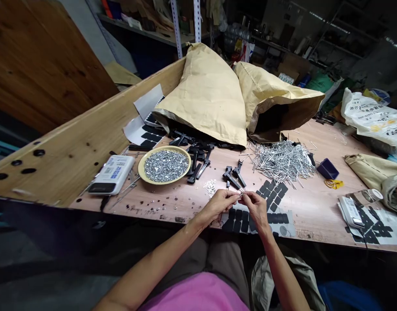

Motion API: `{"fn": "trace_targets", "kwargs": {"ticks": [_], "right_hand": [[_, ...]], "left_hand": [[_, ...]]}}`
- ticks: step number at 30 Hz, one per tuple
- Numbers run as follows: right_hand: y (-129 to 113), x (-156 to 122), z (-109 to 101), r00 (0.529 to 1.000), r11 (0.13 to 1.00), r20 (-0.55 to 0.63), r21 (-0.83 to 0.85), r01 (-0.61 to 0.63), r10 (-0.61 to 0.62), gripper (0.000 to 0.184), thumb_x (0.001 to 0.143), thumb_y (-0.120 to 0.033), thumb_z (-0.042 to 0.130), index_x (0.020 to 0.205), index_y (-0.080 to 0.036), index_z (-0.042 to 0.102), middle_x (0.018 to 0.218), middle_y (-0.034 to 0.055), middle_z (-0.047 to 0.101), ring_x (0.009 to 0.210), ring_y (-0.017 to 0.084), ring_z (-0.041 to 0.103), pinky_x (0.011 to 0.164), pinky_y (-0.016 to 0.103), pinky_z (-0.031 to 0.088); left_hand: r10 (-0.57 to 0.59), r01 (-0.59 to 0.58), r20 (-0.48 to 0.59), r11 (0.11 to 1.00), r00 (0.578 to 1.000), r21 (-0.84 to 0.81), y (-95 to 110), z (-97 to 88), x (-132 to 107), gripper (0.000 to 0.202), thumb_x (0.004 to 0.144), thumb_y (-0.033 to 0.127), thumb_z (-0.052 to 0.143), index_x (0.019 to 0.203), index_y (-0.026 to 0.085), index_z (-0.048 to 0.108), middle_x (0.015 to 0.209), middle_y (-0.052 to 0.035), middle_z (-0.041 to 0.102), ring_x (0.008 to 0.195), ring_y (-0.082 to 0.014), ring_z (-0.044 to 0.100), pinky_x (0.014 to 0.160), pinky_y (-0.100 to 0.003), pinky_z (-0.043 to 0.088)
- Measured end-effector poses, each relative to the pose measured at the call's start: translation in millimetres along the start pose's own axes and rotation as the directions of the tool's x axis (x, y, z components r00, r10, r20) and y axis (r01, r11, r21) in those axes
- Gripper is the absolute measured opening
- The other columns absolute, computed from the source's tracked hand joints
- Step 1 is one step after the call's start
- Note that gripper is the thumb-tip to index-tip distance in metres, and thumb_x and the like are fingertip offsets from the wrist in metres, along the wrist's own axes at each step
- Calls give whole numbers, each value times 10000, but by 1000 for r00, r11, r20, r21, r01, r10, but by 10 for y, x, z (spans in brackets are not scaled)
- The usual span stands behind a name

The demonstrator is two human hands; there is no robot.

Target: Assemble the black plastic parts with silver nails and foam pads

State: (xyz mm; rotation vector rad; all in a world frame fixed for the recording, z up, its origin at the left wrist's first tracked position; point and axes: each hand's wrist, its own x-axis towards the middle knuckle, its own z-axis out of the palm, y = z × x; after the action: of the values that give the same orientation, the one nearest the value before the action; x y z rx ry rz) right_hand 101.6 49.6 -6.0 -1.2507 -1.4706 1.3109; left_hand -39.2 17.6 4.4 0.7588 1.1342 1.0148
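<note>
My left hand (222, 203) is closed in a pinch at the front of the table, its fingertips meeting those of my right hand (257, 208). My right hand is closed too, pinching what looks like a thin metal pin (242, 190). Whatever the left fingertips hold is too small to make out. Just beyond the fingers lie black plastic parts (231, 178) with long stems. Small flat metal washers (210, 186) are scattered left of my hands. Black rectangular pads (272, 193) lie beside and under my right hand, some on a pale sheet (287, 230).
A yellow bowl (140, 169) full of small metal pieces stands left, near a white device (116, 170). Behind are more black parts (201, 157) and two large paper sacks (208, 95). A heap of metal pins (284, 160) and a dark blue box (328, 169) sit right.
</note>
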Motion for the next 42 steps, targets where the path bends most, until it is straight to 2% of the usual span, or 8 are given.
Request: {"fn": "trace_targets", "kwargs": {"ticks": [6,14,17,23,28,33,37,42], "right_hand": [[-37,-1,-115,995,998,100,50,-24,19,227,674,-405,691,750,-191,698,710,20,698,672,179,682,700,337,564],[-184,-19,-341,929,997,360,-45,-67,79,184,585,-333,768,656,-184,686,628,-9,680,581,134,636,587,250,516],[-207,-41,-362,928,994,356,-40,-104,111,208,560,-342,781,638,-182,673,604,-15,673,552,133,632,559,245,515],[-192,-77,-384,959,994,263,-17,-108,109,242,621,-412,743,671,-185,674,636,9,689,601,163,668,615,275,547],[-90,-147,-288,993,999,117,-29,-19,23,239,649,-425,714,661,-192,661,640,13,675,618,179,677,619,282,550],[-32,-222,-172,998,997,-13,-46,59,-59,188,720,-384,651,703,-198,668,693,19,673,650,179,680,641,289,551],[-61,-210,-214,989,982,26,-119,149,-147,144,746,-343,637,731,-203,670,706,25,675,667,167,663,646,276,532],[-89,-162,-378,963,977,239,-137,164,-128,166,688,-362,705,702,-201,667,698,21,661,637,145,622,599,253,508]], "left_hand": [[21,-22,36,999,999,47,11,-25,-25,346,655,441,635,771,116,655,554,52,462,397,-27,279,380,-175,164],[84,-168,266,935,960,313,87,-93,-123,248,706,344,557,593,135,631,510,38,449,447,-70,360,435,-199,251],[103,-188,265,929,959,317,86,-75,-128,246,703,337,568,605,128,654,506,32,456,471,-76,364,450,-199,258],[47,-111,249,961,967,252,41,-57,-77,349,711,393,581,874,111,705,560,34,490,434,-61,348,408,-188,244],[124,-176,201,946,972,271,29,-26,-49,311,729,355,557,828,112,724,555,22,527,451,-65,367,433,-187,278],[239,-274,151,921,959,279,62,29,-72,269,737,299,553,840,132,738,739,-45,688,605,-124,540,528,-204,385],[249,-280,136,910,959,305,63,23,-91,267,756,273,539,875,135,735,816,-59,718,687,-152,602,590,-220,435],[204,-280,223,873,953,399,28,-24,-95,235,744,210,544,859,126,730,758,-48,712,673,-145,603,620,-218,439]]}}
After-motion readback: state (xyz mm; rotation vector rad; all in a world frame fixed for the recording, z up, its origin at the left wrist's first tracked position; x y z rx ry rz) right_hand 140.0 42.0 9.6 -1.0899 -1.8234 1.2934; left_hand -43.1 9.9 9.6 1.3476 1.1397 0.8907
